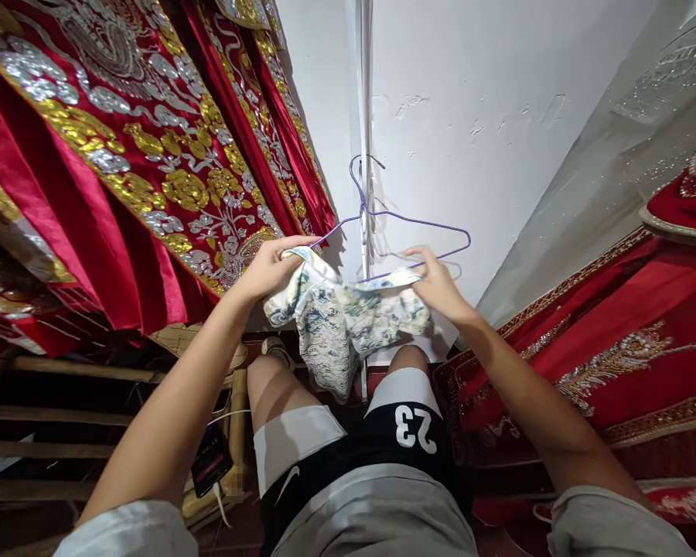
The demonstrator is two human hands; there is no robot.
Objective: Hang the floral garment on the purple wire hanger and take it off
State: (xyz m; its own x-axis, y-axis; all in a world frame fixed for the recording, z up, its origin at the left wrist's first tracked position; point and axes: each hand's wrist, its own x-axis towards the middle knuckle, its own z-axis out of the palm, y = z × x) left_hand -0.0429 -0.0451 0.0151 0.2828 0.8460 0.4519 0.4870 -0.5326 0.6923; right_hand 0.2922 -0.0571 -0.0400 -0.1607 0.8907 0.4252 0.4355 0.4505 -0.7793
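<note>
A small floral top [348, 329], white with blue, green and yellow print and a crinkled body, hangs between my hands in the head view. My left hand [275, 267] is closed on its left shoulder, where the arm of a purple wire hanger [406, 218] enters the cloth. Thumb and fingers of my right hand [435, 282] pinch the upper edge on the other side, with the hanger's right end outside the fabric. The hanger's hook points up, and its lower bar partly disappears behind the top. Fingertips of both hands are partly hidden or blurred.
Red gowns with gold and silver embroidery [185, 186] hang at left. More red beaded garments [603, 363] and sheer covering [615, 116] are at right. A white wall [469, 93] stands ahead with a metal pole. A cabled phone [212, 460] rests by a bamboo seat [63, 418].
</note>
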